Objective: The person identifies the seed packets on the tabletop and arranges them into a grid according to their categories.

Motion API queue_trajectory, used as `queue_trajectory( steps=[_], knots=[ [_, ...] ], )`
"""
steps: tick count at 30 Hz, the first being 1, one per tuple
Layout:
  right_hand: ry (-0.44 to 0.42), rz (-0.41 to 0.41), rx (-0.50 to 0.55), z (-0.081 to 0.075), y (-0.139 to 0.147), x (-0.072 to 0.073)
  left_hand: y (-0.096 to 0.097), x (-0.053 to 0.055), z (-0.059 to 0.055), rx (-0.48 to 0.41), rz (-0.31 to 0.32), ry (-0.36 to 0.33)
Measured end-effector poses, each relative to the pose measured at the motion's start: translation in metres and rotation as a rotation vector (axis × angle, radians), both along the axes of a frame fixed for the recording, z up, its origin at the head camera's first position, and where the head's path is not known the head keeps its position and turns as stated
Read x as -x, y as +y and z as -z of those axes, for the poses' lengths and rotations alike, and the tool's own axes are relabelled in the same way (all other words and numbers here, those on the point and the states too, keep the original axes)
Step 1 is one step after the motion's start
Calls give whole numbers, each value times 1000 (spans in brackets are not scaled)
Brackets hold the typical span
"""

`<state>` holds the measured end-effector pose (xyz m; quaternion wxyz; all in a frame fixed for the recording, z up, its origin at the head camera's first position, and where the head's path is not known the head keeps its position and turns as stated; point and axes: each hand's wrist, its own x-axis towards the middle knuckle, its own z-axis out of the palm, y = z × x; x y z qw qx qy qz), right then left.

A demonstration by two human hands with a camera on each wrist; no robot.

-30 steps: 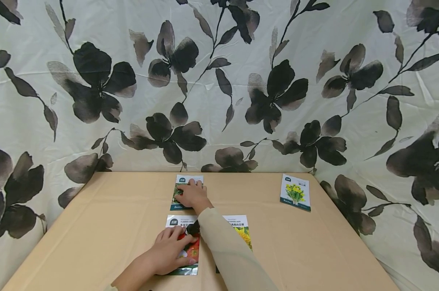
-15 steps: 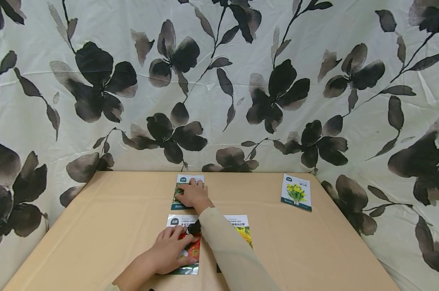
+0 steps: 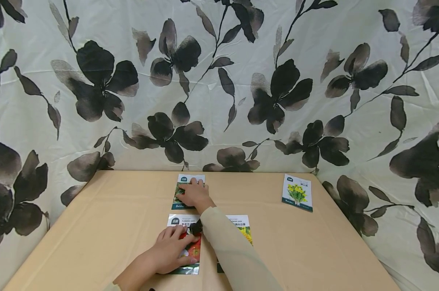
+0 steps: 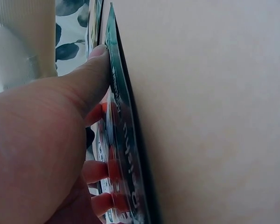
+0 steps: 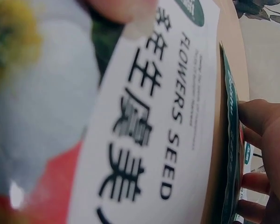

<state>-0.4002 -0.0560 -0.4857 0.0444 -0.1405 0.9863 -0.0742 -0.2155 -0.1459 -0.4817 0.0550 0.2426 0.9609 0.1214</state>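
In the head view, my left hand [image 3: 170,249] rests with spread fingers on a flower seed packet [image 3: 195,251] with red blooms, lying flat near the table's front. My right hand [image 3: 195,195] reaches beyond it and presses on another seed packet [image 3: 178,204], white-topped with a dark green base. The left wrist view has the thumb along the edge of the red packet [image 4: 123,112] and the fingertips on its face. In the right wrist view, fingers [image 5: 255,182] touch the far packet [image 5: 231,140], while the near packet's printed header [image 5: 177,116] fills the foreground.
A sunflower seed packet [image 3: 247,233] lies beside the red one, partly hidden under the right sleeve [image 3: 237,254]. Another packet with yellow flowers [image 3: 296,193] lies slightly turned at the back right of the tan table [image 3: 314,250]. A floral cloth [image 3: 223,101] hangs behind.
Both hands and the packets keep their places on the table. Only the head view has shifted very slightly.
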Motion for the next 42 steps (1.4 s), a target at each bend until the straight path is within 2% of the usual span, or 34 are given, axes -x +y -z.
queue_trajectory(
  steps=[11, 21, 27, 36, 42],
  knots=[
    [11, -9, -16, -1, 0, 1, 1, 2, 1, 3, -5, -22],
    [92, -3, -36, -2, 3, 2, -3, -2, -2, 12, 7, -20],
    [109, -18, -7, -4, 7, -1, -6, -7, -4, 14, 12, -26],
    [138, -72, 50, -7, 18, -3, -7, -6, -1, -1, 3, -15],
    [151, -79, 108, -5, 32, -6, -5, -6, -1, 5, -2, -32]
  ],
)
